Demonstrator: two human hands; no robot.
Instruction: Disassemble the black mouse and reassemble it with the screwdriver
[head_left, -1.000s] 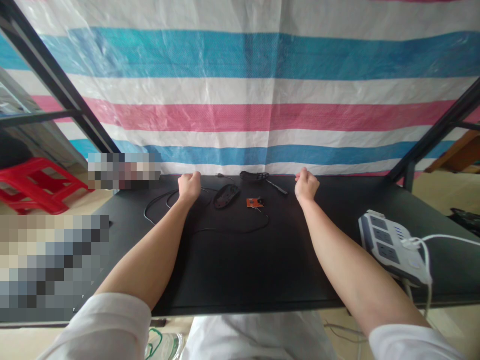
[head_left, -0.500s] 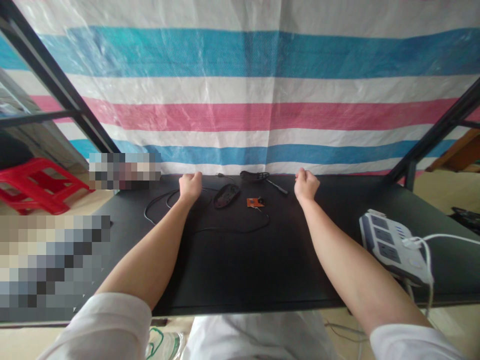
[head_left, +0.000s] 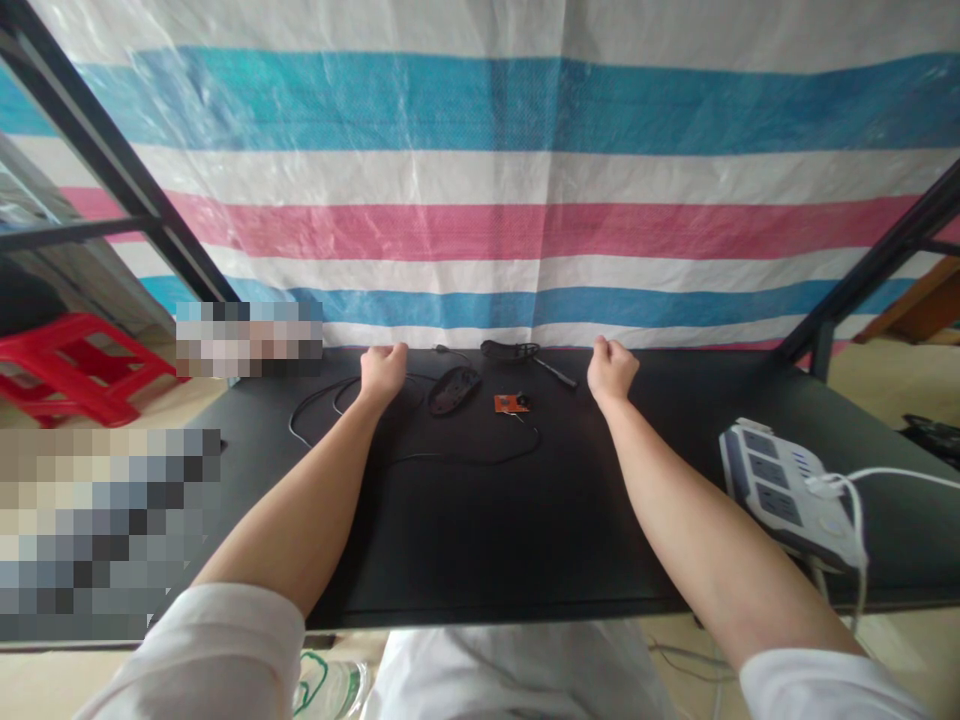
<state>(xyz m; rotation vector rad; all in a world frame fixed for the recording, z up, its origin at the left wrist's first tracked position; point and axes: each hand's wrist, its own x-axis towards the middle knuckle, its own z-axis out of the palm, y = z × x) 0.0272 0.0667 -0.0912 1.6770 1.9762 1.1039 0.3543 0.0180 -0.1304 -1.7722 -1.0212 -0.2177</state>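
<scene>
Both my arms stretch forward over a black table (head_left: 480,530). My left hand (head_left: 383,369) is a closed fist with nothing in it, just left of a black mouse base (head_left: 453,389) lying on the table. My right hand (head_left: 612,369) is also a closed fist holding nothing, a little right of a thin black tool (head_left: 556,374). Between the fists lie a small orange circuit board (head_left: 510,403), a black mouse cover (head_left: 510,350) near the back edge, and a looping black cable (head_left: 420,455).
A white power strip (head_left: 784,485) with a white cable plugged in sits at the table's right edge. A striped blue, pink and white tarp (head_left: 480,180) hangs behind. A red plastic stool (head_left: 71,365) stands at the left. Black frame posts rise on both sides.
Both fists have stayed almost still; the view has only shifted very slightly.
</scene>
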